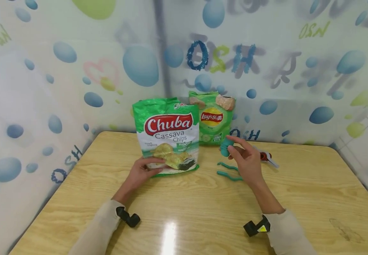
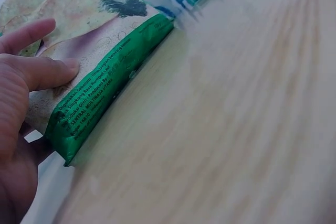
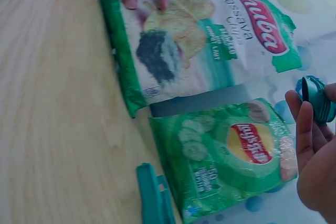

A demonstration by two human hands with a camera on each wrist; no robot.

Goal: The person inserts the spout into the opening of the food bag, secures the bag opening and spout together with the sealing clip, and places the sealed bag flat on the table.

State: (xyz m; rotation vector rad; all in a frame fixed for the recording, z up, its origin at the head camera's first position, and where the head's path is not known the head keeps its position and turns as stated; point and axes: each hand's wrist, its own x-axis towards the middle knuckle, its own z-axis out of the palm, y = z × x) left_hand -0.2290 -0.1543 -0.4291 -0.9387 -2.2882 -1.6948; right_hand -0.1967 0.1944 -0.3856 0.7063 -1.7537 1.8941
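Observation:
My left hand (image 1: 144, 168) holds the lower left corner of a green and white Chuba cassava chips bag (image 1: 171, 134), which stands upright on the table. Two digits lie on the bag's front; in the left wrist view part of the hand (image 2: 13, 108) goes behind its lower corner. Raised in front of the green Lay's chips bag (image 1: 211, 122), my right hand (image 1: 246, 159) pinches a small teal ribbed cap-like piece (image 1: 226, 147). From the right wrist, this ribbed piece (image 3: 317, 100) shows a dark opening. Below that hand lie two slim teal clip strips (image 1: 230, 176), partly hidden by it.
A red and white tool (image 1: 268, 158) lies behind my right hand, partly covered. The wooden table (image 1: 196, 205) runs back to a wall curtain (image 1: 266, 81) with blue drops and letters. The Lay's bag stands at the back, partly behind the Chuba bag.

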